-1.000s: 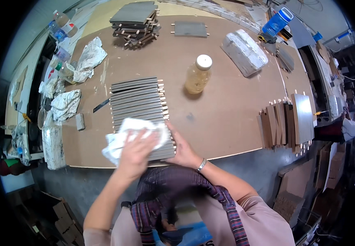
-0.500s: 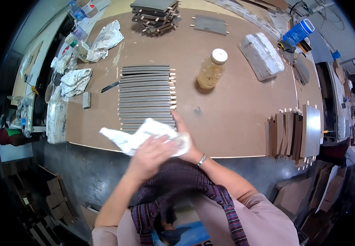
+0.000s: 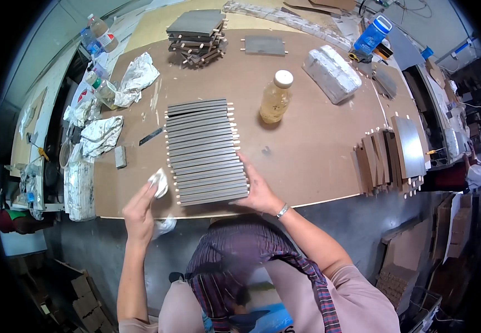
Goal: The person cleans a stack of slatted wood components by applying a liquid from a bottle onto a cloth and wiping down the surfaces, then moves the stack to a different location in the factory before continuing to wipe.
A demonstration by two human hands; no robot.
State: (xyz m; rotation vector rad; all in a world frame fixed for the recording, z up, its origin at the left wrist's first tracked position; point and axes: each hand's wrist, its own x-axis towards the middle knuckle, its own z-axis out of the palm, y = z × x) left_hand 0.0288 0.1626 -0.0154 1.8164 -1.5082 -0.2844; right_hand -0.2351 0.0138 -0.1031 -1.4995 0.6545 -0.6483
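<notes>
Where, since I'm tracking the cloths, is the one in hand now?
In the head view, the white cloth is in the left hand, by the near edge of the table, left of the row of boards.

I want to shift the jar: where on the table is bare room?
The widest bare patch lies right of the grey slats and right hand, in front of the jar and white block, reaching the upright panels. Another lies between slats and lone panel. The left side is crowded with rags and bottles.

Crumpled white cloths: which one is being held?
The bunched white cloth in the left hand; the other white cloths lie untouched along the left side of the brown tabletop.
</notes>
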